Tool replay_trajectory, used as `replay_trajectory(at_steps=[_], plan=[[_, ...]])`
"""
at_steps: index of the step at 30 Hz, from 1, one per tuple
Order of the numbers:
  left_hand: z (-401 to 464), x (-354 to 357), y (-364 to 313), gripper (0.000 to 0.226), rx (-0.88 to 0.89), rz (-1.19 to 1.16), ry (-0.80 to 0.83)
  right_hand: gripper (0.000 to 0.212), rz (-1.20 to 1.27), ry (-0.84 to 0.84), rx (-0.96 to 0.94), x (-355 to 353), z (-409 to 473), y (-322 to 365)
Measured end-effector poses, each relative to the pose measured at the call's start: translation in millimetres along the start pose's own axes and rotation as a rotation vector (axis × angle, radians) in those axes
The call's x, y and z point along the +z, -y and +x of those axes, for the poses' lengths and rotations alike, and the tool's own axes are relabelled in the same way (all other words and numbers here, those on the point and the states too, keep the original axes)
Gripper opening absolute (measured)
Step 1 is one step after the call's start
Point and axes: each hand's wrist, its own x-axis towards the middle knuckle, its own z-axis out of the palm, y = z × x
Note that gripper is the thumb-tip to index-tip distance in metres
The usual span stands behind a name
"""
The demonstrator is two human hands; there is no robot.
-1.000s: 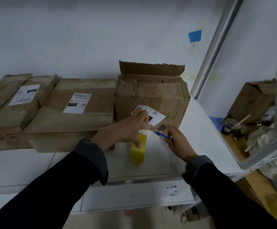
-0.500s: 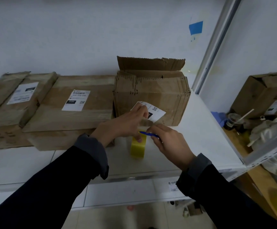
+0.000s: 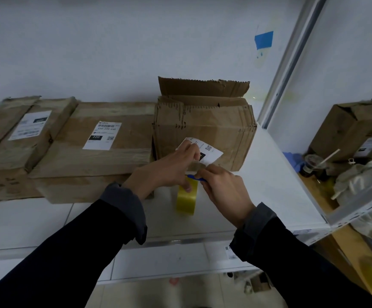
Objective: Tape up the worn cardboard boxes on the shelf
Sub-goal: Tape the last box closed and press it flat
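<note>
left hand point(image 3: 167, 167) grips the tape roll point(image 3: 186, 197); right hand point(image 3: 221, 185), just beside, pinches a blue cutter point(image 3: 195, 177); box point(image 3: 205, 130) behind.

On the shelf point(image 3: 269, 185), the tape roll point(image 3: 186, 200) stands before the open box point(image 3: 205, 127); flat boxes point(image 3: 96, 152) lie left, apparently overlapping.
</note>
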Motion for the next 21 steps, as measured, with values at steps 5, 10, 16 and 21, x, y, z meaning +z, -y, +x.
replay_trajectory(at_steps=[5,10,16,21], plan=[[0.1,-0.6,0.1,0.076,-0.004,0.001,-0.003,0.017,-0.043,0.006,0.019,0.2,5.9,3.8],[1.2,0.5,0.4,0.074,-0.014,0.002,-0.012,0.02,-0.097,0.007,0.038,3.3,11.2,6.2],[0.0,2.9,-0.6,0.076,-0.013,-0.022,-0.029,0.021,-0.127,-0.002,0.049,3.9,7.7,2.6],[5.0,7.1,-9.3,0.076,0.01,-0.024,-0.029,0.025,-0.114,-0.037,0.057,1.4,-1.9,-6.1]])
